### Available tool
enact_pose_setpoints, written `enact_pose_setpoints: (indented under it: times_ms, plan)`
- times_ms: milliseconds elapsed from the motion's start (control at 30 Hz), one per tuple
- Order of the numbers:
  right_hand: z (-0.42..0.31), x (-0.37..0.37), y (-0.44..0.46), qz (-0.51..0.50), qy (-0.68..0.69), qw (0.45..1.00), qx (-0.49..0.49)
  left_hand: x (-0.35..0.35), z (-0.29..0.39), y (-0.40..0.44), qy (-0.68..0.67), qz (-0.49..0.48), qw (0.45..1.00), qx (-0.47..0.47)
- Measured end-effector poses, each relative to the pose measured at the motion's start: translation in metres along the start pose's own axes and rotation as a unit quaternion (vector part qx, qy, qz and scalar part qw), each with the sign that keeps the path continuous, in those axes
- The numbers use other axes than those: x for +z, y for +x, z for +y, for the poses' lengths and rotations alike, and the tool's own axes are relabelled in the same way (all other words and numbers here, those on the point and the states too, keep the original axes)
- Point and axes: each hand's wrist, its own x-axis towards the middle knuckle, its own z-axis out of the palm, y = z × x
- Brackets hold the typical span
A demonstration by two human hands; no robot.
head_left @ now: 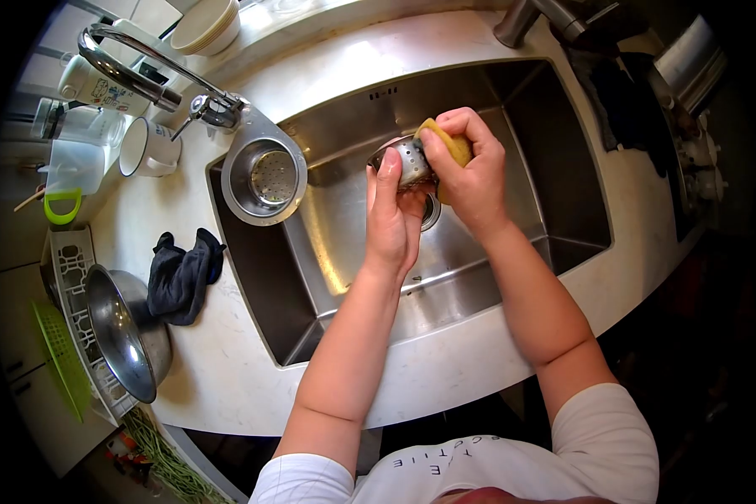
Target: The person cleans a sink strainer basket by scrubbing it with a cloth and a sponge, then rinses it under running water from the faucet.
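Perforated metal cup (415, 164) and yellow sponge (454, 144) held together over the sink (328, 231).
The left hand (393, 220) curls around the cup, above the drain (431, 217); the right hand (477, 175), closed on the sponge, holds it against the cup's side. A round steel basin (240, 178) sits at the sink's back left corner; a dark cloth (183, 275) lies near its left edge.
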Motion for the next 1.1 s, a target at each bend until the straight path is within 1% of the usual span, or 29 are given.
enact_pose_setpoints:
  times_ms: [33,67,133,167,200,233,267,300,333,367,400,433,467,500,533,600,667,733,800,867,933,1000,1100]
  plan:
    - [-0.001,-0.001,0.001,-0.005,0.028,0.999,0.045,0.0,0.002,-0.002,0.004,-0.021,1.0,0.001]
    - [-0.002,-0.003,0.001,-0.005,0.028,0.999,0.044,-0.001,0.003,-0.002,0.007,-0.042,0.999,0.003]
    - [-0.004,-0.009,0.002,-0.028,0.075,0.987,0.142,0.0,0.004,-0.001,0.003,-0.056,0.998,0.003]
    - [-0.003,-0.007,0.001,-0.026,0.075,0.987,0.141,0.0,0.004,0.0,-0.002,-0.069,0.998,0.003]
    - [-0.001,-0.002,-0.001,-0.018,0.04,0.998,0.046,0.001,0.001,0.0,-0.002,-0.07,0.998,0.001]
    - [0.001,0.001,-0.003,-0.011,0.005,0.999,-0.05,0.002,-0.003,-0.001,0.015,-0.013,1.0,0.007]
    - [0.001,0.002,-0.003,-0.011,0.005,0.999,-0.049,0.003,-0.007,-0.001,0.033,0.046,0.998,0.013]
    - [0.0,0.002,-0.002,-0.005,-0.006,0.998,-0.055,0.006,-0.006,-0.002,0.07,0.052,0.996,0.036]
    - [-0.003,0.002,-0.001,0.001,-0.018,0.998,-0.06,0.006,-0.002,-0.004,0.07,0.054,0.996,0.034]
    - [-0.009,-0.004,0.002,-0.017,0.041,0.993,0.108,0.004,0.006,-0.005,0.046,-0.01,0.999,0.024]
    - [-0.003,-0.009,0.005,-0.015,0.042,0.993,0.106,0.004,0.011,-0.005,0.024,-0.076,0.997,0.014]
    - [0.006,-0.013,0.01,0.002,0.032,0.993,0.114,0.005,0.011,-0.005,-0.018,-0.089,0.996,-0.005]
    - [0.013,-0.017,0.013,0.017,0.02,0.992,0.122,0.005,0.01,-0.003,-0.018,-0.091,0.996,-0.005]
    - [0.011,-0.016,0.015,0.049,0.066,0.99,0.117,0.003,0.009,-0.002,-0.079,-0.095,0.992,-0.039]
    - [0.012,-0.017,0.015,0.05,0.066,0.99,0.118,0.001,0.009,-0.001,-0.14,-0.095,0.983,-0.076]
    - [0.013,-0.019,0.014,0.048,0.128,0.981,0.138,-0.002,0.009,0.0,-0.16,-0.091,0.979,-0.088]
    - [0.007,-0.016,0.011,0.034,0.125,0.984,0.126,-0.009,0.006,0.002,-0.252,-0.105,0.954,-0.124]
    - [0.003,-0.013,0.007,0.017,0.123,0.986,0.112,-0.011,0.005,0.003,-0.269,-0.102,0.949,-0.128]
    - [0.002,-0.012,0.006,-0.011,0.092,0.993,0.073,-0.009,0.006,0.002,-0.286,-0.099,0.944,-0.134]
    - [0.003,-0.011,0.004,-0.014,0.106,0.991,0.082,-0.001,0.009,-0.001,-0.226,-0.022,0.968,-0.11]
    - [0.002,-0.01,0.003,-0.015,0.12,0.989,0.09,0.001,0.011,-0.002,-0.228,-0.02,0.967,-0.114]
    - [-0.001,-0.01,0.003,-0.02,0.099,0.992,0.072,0.002,0.013,-0.003,-0.23,-0.019,0.966,-0.118]
    - [-0.004,-0.009,0.001,-0.033,0.103,0.991,0.076,0.002,0.013,-0.003,-0.234,-0.028,0.965,-0.117]
